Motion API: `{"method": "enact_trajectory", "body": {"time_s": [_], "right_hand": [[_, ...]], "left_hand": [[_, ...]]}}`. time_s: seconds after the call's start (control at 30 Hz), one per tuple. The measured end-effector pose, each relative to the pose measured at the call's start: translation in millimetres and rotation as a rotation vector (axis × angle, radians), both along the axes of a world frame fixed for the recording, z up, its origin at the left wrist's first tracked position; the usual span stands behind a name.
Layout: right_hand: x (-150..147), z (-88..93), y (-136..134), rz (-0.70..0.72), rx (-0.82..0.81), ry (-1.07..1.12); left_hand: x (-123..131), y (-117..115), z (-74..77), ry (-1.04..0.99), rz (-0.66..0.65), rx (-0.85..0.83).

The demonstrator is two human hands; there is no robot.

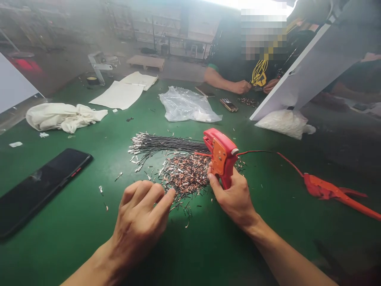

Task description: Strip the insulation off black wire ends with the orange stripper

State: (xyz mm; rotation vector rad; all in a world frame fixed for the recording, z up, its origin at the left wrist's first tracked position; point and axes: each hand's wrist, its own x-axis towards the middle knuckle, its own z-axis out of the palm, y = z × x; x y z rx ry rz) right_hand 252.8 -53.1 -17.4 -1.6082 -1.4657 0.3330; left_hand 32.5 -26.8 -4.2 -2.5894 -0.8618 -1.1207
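My right hand (235,194) grips a red crimping tool (222,155) held upright over the green table (74,214); a thin red wire (256,152) runs out of its head to the right. My left hand (143,216) rests knuckles up at the edge of a heap of small metal terminals (184,174), fingers curled with the tips pinched among them; what they pinch is too small to name. A bundle of black wires (166,143) with metal ends lies just beyond the heap.
A black phone (38,186) lies at the left. Red-handled pliers (333,192) lie at the right. Farther back are a white cloth (59,117), paper sheets (119,94), a clear plastic bag (186,105) and a slanted white board (306,67). Another person's hands (242,86) work across the table.
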Motion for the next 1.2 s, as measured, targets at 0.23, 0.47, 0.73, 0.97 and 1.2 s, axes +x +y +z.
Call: {"method": "enact_trajectory", "body": {"time_s": [0.23,0.47,0.73,0.97,1.2], "right_hand": [[1.3,0.1,1.1,-0.022,-0.011,0.091],[0.0,-0.7,0.8,0.006,-0.004,0.188],[0.0,2.8,-3.9,0.084,0.05,0.147],[2.4,15.1,-5.0,0.194,0.091,0.12],[9.7,59.2,-15.0,0.484,-0.191,0.07]], "left_hand": [[0.6,1.8,-2.1,0.001,-0.014,-0.031],[1.0,2.2,-3.0,-0.011,0.004,-0.044],[-1.7,6.5,-4.7,-0.149,0.061,0.023],[-7.6,15.1,-3.3,-0.235,0.048,0.027],[-7.8,9.2,11.6,-0.36,0.007,0.019]]}}
